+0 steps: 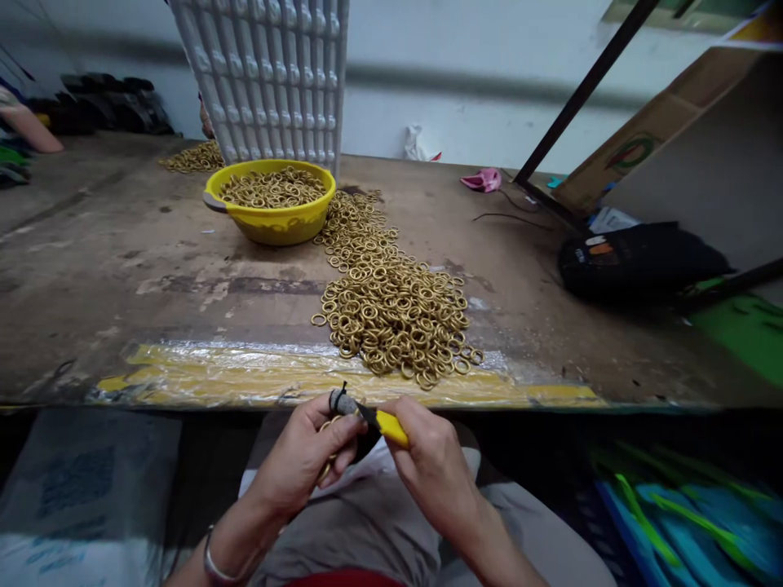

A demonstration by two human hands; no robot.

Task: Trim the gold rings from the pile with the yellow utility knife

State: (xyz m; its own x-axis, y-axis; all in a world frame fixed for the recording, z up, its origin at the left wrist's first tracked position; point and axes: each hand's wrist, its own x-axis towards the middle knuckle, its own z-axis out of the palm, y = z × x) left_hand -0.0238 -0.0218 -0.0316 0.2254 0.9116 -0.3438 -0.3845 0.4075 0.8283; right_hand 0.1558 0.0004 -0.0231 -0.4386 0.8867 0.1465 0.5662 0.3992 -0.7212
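Just in front of the table edge, my left hand [315, 448] is closed on a few gold-coloured metal rings [330, 466]. Its index finger wears a grey wrap [343, 403] tied with a black band. My right hand [431, 452] grips a knife by its yellow handle [391, 428]. The dark blade [369, 414] points left and meets the left thumb and fingertips; the exact contact there is too small to tell. Beyond both hands, a big heap of gold-coloured rings [397, 314] spreads over the table.
A yellow basin [278, 224] full of rings stands behind the heap, before an upright grey ribbed panel [275, 81]. More rings [192, 157] lie farther left. To the right are a black bundle [642, 261], a dark metal frame [581, 94] and a pink scrap [483, 180]. Yellow tape [214, 379] covers the near edge.
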